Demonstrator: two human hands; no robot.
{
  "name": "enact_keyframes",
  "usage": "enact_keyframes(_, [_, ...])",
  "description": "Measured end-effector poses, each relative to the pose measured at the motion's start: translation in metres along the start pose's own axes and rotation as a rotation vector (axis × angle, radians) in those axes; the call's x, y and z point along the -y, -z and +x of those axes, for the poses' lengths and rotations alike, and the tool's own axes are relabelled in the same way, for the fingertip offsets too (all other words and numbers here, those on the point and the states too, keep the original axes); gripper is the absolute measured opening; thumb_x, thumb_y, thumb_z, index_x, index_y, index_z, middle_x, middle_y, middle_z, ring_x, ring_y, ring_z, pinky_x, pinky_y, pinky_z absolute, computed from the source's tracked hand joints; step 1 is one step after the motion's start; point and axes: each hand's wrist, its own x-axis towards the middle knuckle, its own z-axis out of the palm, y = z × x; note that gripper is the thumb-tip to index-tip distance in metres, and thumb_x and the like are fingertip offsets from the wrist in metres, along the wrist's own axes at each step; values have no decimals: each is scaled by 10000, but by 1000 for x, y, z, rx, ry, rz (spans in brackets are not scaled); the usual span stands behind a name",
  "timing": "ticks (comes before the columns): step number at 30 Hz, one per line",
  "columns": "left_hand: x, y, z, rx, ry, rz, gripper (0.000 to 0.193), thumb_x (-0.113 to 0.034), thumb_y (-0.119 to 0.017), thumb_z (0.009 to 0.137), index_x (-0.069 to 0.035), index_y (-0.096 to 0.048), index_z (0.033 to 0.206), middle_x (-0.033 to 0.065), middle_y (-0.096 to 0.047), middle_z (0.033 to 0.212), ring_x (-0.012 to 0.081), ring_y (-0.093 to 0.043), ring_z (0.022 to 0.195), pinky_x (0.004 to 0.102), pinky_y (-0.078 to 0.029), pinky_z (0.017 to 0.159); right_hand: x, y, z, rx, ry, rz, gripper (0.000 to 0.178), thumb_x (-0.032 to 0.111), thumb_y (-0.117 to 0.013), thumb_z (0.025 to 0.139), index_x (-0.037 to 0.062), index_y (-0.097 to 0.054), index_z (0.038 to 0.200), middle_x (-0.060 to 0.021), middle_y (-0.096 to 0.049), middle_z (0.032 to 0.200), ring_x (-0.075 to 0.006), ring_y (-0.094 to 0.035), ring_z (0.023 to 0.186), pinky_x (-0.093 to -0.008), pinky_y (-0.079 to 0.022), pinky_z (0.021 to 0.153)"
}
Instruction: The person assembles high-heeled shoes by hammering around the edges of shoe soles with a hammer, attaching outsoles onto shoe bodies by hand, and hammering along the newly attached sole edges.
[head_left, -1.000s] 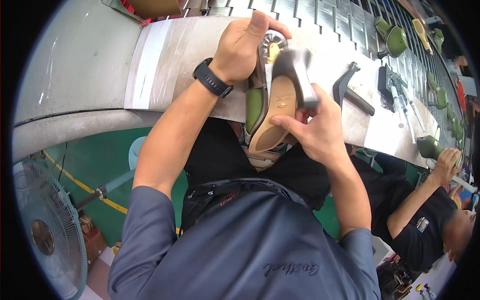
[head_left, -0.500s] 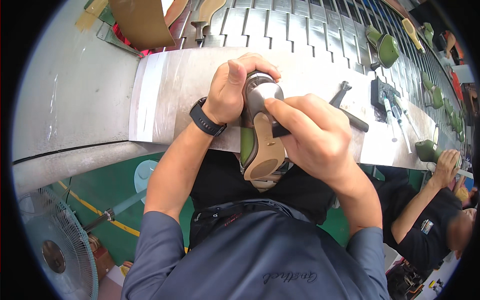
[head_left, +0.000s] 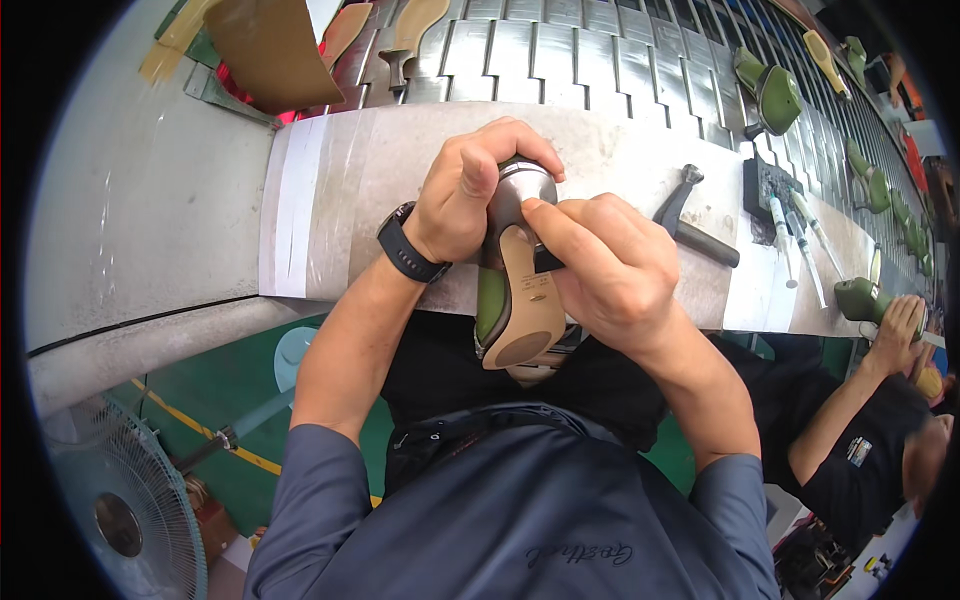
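Observation:
A green shoe [head_left: 491,303] is held sole up in front of me, toe end toward my body. Its tan sole [head_left: 527,318] has a darker oval patch near the toe, and a smooth grey metallic surface shows at the heel end. My left hand [head_left: 468,190], with a black watch at the wrist, is closed round the heel end. The fingers of my right hand [head_left: 618,262] are curled, and the index fingertip presses on the grey surface. A short dark piece shows beside that hand; what its palm holds is hidden. Right of my hands lies a hammer [head_left: 700,235] on the bench.
A black block [head_left: 768,190] and several syringes [head_left: 795,230] lie farther right on the pale bench [head_left: 340,200]. Behind runs a metal slat conveyor [head_left: 560,60] with green shoes [head_left: 778,98]. A co-worker's hand [head_left: 898,335] holds another shoe at right. A fan [head_left: 120,520] stands lower left.
My right hand has shifted slightly left, its index fingertip still on the heel end. The toe end of the shoe has swung a little left. My left hand keeps its hold.

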Motion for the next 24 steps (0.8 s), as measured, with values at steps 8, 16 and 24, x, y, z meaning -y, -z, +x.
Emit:
enact_keyframes(8, [-2, 3, 2, -36, 28, -91, 633, -525, -414, 1112, 30, -711, 1045, 136, -722, 1013, 219, -670, 951, 341, -524, 877, -7, -1, 3, 37, -29, -164, 337, 33, -755, 672, 57, -736, 1008, -17, -620, 790, -186, -597, 622, -351, -499, 545])
enact_keyframes(16, [5, 13, -4, -183, 218, -231, 314, -226, -521, 1027, 36, -694, 1027, 106, -744, 976, 131, -647, 871, 274, -519, 827, -23, 28, 3, 198, -1043, 562, 339, 305, -746, 973, -34, -741, 988, -131, -714, 761, -168, -676, 641, -297, -544, 613])
enact_keyframes(24, [9, -25, 32, -116, 219, -131, 520, -365, -438, 1139, 22, -771, 1040, 35, -694, 783, 91, -615, 729, 251, -496, 685, -30, 44, 59, 841, -592, -96, 538, 446, -653, 985, -62, -762, 843, -270, -680, 703, -415, -715, 708, -493, -586, 710])
